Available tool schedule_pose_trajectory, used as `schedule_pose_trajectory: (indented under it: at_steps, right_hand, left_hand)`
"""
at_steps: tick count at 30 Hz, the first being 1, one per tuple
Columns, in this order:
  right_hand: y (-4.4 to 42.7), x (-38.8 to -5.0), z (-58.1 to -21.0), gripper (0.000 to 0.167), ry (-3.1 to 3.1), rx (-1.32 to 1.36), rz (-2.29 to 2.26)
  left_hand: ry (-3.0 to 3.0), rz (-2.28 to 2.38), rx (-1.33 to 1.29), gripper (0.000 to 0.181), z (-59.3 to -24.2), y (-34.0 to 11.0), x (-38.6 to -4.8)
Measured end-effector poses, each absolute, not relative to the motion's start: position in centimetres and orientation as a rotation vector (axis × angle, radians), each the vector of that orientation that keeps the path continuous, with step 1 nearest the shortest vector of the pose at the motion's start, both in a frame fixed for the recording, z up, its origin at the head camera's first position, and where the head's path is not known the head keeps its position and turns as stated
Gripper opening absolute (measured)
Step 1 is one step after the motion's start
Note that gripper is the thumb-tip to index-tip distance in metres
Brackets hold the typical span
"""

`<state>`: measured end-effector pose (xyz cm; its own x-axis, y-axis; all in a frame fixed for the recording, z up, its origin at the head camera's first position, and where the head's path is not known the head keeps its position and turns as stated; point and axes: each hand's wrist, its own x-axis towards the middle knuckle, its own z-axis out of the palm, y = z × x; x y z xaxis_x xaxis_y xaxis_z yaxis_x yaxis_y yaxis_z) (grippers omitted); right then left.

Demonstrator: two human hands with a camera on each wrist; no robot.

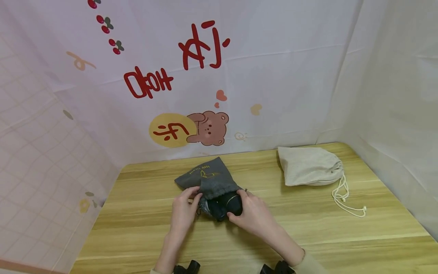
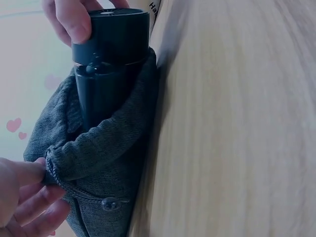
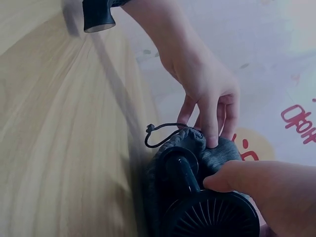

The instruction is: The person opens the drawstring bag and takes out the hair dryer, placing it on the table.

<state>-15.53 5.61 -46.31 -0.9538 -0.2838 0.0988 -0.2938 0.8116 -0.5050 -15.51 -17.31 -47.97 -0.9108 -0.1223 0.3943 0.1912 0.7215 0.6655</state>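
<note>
Two black, tube-shaped wrist units (image 1: 191,267) sit nearest; beyond them the work stands partway

From the head view, these units show at the bottom edge, at seven and nearly five o'clock of a glossy, very dark, round-barrelled appliance (image 1: 234,204), apparently a folded hair dryer with a slim handle. It lies near the middle of the pale wood-grain tabletop (image 1: 137,224), partly inside the mouth of a dark grey cloth drawstring pouch (image 1: 219,184) printed in yellow, whose body stretches toward eleven o'clock.

At the appliance's nine o'clock, the left hand (image 1: 184,207) pinches the pouch's gathered rim between thumb and fingers. At three o'clock, the right hand (image 1: 253,213) has its fingers and thumb grasping the exposed barrel end.

Done, as I judge it: the mouth is spread and cloth covers a share of the appliance. Left undone: the barrel end and part of the handle are outside, and the dark braided drawcord (image 2: 81,194) hangs slack. Whether the appliance is going in or coming out, I cannot tell.

At two o'clock, well apart, a cream cloth drawstring bag (image 1: 309,167) lies untouched, its knotted white cords (image 1: 343,199) trailing toward five o'clock; its contents are hidden.
</note>
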Motion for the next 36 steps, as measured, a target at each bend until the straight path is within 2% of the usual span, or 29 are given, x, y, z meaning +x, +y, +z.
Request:
schedule_pose_trajectory:
  at_steps: [9, 17, 29, 36]
  right_hand:
    - [5.5, -15.9, -47.0, 0.087, -2.997, 0.511, 0.818]
    - [5.3, -16.2, -47.5, 0.09, -2.989, 0.485, 0.828]
    - [5.7, -16.3, -47.0, 0.068, -2.933, 0.41, 0.93]
    - [6.0, -15.9, -46.1, 0.067, -2.942, 0.429, 0.907]
  left_hand:
    - [-2.621, -1.025, -0.013, 0.015, -47.4, -17.4, -15.5]
    - [-2.775, -1.211, 0.015, 0.021, -46.7, -18.0, -15.2]
    - [-2.593, -1.236, 0.158, 0.005, -46.8, -17.7, -15.4]
    - [-2.516, -1.197, 0.187, 0.005, -47.2, -17.6, -15.6]
